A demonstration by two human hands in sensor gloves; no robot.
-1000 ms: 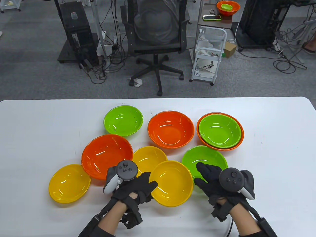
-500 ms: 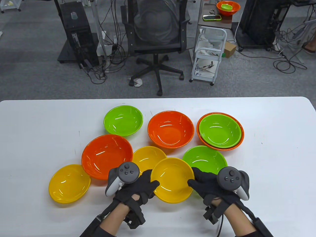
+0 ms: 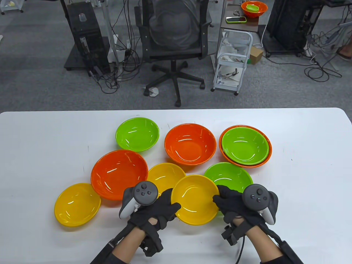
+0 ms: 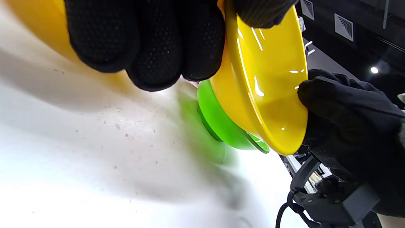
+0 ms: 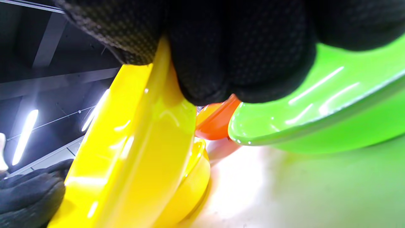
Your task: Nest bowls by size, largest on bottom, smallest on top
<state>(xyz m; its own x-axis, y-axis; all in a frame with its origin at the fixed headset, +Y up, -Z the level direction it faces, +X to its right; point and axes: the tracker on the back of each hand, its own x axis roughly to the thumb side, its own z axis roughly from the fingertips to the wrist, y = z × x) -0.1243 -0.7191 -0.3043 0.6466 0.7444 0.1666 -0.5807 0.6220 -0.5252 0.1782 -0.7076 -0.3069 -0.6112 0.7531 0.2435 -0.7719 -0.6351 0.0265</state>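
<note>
Both hands hold one yellow bowl [image 3: 194,199] lifted off the white table [image 3: 302,192]. My left hand [image 3: 162,207] grips its left rim; the wrist view shows fingers under the bowl [image 4: 269,88] and a thumb on top. My right hand [image 3: 228,202] grips its right rim [image 5: 133,152]. The held bowl overlaps a green bowl [image 3: 229,176] on the table, also in the wrist views [image 4: 221,126] [image 5: 316,110]. A second yellow bowl [image 3: 164,174] lies just behind it.
Other bowls on the table: an orange one [image 3: 118,173] left of centre, a yellow one [image 3: 77,205] at front left, a green one [image 3: 137,134] and an orange one [image 3: 189,143] at the back, and a green bowl [image 3: 244,145] nested in an orange bowl [image 3: 268,159] at the right.
My right hand left the green bowl and took the yellow bowl's right rim. The yellow bowl, held by both hands, has risen and shifted slightly right and away.
</note>
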